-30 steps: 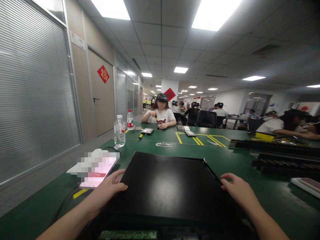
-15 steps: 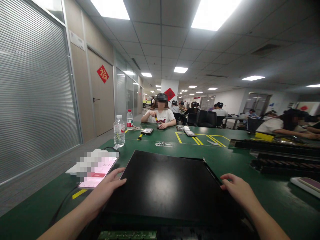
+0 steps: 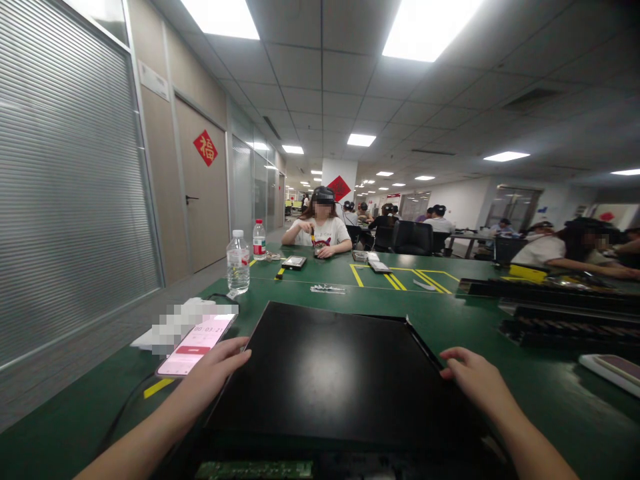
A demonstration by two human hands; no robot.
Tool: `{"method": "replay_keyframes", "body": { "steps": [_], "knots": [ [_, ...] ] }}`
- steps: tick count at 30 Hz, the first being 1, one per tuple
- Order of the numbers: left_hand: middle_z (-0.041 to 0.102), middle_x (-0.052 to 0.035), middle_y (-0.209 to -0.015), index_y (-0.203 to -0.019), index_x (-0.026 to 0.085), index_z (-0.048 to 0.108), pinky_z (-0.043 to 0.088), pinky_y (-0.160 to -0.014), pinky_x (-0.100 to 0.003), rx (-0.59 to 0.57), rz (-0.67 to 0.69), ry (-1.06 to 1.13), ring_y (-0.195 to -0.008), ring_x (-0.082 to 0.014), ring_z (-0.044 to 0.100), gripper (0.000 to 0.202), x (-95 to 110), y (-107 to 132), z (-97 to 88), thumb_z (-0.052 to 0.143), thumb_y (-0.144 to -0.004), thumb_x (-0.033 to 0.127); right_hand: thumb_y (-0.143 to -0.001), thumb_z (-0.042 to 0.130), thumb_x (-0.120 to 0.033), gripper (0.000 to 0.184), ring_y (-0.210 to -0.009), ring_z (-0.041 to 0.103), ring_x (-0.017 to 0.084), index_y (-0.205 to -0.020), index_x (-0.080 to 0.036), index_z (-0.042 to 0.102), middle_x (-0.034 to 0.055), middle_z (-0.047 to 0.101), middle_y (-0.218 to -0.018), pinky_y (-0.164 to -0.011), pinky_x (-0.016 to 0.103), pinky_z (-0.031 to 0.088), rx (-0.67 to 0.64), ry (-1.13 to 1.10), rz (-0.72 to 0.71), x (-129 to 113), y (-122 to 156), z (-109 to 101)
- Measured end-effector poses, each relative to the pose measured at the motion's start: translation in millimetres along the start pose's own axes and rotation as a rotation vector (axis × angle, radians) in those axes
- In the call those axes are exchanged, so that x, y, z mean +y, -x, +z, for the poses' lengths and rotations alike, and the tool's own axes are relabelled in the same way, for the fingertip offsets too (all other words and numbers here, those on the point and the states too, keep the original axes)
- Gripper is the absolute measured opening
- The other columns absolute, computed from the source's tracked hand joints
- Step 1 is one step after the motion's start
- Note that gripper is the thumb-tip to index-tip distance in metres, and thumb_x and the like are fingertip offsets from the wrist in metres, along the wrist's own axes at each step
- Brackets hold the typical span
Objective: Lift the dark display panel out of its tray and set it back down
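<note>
Head view, unchanged from before: left hand (image 3: 213, 373) and right hand (image 3: 475, 381), fingers open, at edges of black panel (image 3: 325, 373)

A grey tiled ceiling (image 3: 300, 67) with bright panel lights (image 3: 430, 27) fills the top of the frame. At the left, slatted blinds (image 3: 65, 200) run behind glass, followed by a beige door (image 3: 203, 207) bearing a red diamond sign (image 3: 205, 147). Grey floor (image 3: 75, 360) shows at lower left. A long green table (image 3: 470, 317) marked with yellow tape lines (image 3: 395, 279) crosses the middle, with black office chairs (image 3: 413, 238) and seated people (image 3: 323, 230) beyond.
</note>
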State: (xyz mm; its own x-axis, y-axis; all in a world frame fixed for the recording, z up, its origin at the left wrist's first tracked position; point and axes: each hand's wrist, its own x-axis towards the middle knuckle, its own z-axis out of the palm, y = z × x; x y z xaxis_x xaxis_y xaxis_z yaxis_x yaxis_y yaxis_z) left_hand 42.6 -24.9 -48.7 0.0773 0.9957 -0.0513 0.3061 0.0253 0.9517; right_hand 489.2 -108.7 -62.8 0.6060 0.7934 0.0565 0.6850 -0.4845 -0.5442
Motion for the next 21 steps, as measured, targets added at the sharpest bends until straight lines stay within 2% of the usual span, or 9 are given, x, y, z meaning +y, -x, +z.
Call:
{"method": "replay_keyframes", "body": {
  "steps": [4, 8, 13, 16, 21],
  "knots": [
    [0.061, -0.009, -0.116, -0.102, 0.017, 0.063, 0.037, -0.094, -0.041, 0.006, 0.098, -0.157, -0.111, -0.0309, 0.051, 0.04, -6, -5, -2.2, 0.054, -0.069, 0.037, -0.068, 0.04, -0.026, 0.029, -0.072, 0.061, 0.019, -0.088, -0.021, 0.061, 0.0007, 0.07, -0.068, -0.062, 0.028, 0.04, -0.004, 0.006, 0.009, -3, 1, -2],
    [0.062, -0.0083, -0.112, -0.088, 0.018, 0.068, 0.032, -0.098, -0.039, -0.027, 0.153, -0.304, -0.114, -0.0301, 0.047, 0.03, -16, -12, -2.6, 0.055, -0.064, 0.03, -0.067, 0.041, -0.026, 0.029, -0.072, 0.061, 0.019, -0.087, -0.022, 0.062, 0.0005, 0.07, -0.068, -0.061, 0.027, 0.04, -0.006, 0.005, 0.011, -5, 2, -1],
    [0.06, -0.0086, -0.113, -0.091, 0.016, 0.067, 0.028, -0.1, -0.038, -0.063, 0.145, -0.325, -0.117, -0.028, 0.043, 0.032, -26, -17, -2.4, 0.053, -0.065, 0.028, -0.067, 0.04, -0.025, 0.029, -0.073, 0.061, 0.019, -0.086, -0.022, 0.063, 0.0, 0.07, -0.068, -0.062, 0.027, 0.04, -0.001, 0.0, 0.005, -5, 3, 1],
    [0.057, -0.0109, -0.116, -0.096, 0.014, 0.065, 0.028, -0.1, -0.037, -0.066, 0.122, -0.329, -0.118, -0.0278, 0.042, 0.035, -26, -15, -2.4, 0.051, -0.067, 0.028, -0.066, 0.041, -0.025, 0.03, -0.071, 0.061, 0.019, -0.085, -0.022, 0.064, 0.0005, 0.07, -0.069, -0.06, 0.027, 0.04, 0.008, -0.011, 0.007, -4, 2, 2],
    [0.056, -0.0089, -0.118, -0.094, 0.017, 0.066, 0.027, -0.101, -0.037, -0.065, 0.096, -0.326, -0.119, -0.0269, 0.042, 0.033, -25, -13, -2.4, 0.05, -0.068, 0.029, -0.066, 0.042, -0.026, 0.03, -0.07, 0.061, 0.019, -0.085, -0.022, 0.065, 0.0007, 0.07, -0.068, -0.059, 0.027, 0.041, 0.003, -0.014, 0.013, 1, -1, 3]
  ]
}}
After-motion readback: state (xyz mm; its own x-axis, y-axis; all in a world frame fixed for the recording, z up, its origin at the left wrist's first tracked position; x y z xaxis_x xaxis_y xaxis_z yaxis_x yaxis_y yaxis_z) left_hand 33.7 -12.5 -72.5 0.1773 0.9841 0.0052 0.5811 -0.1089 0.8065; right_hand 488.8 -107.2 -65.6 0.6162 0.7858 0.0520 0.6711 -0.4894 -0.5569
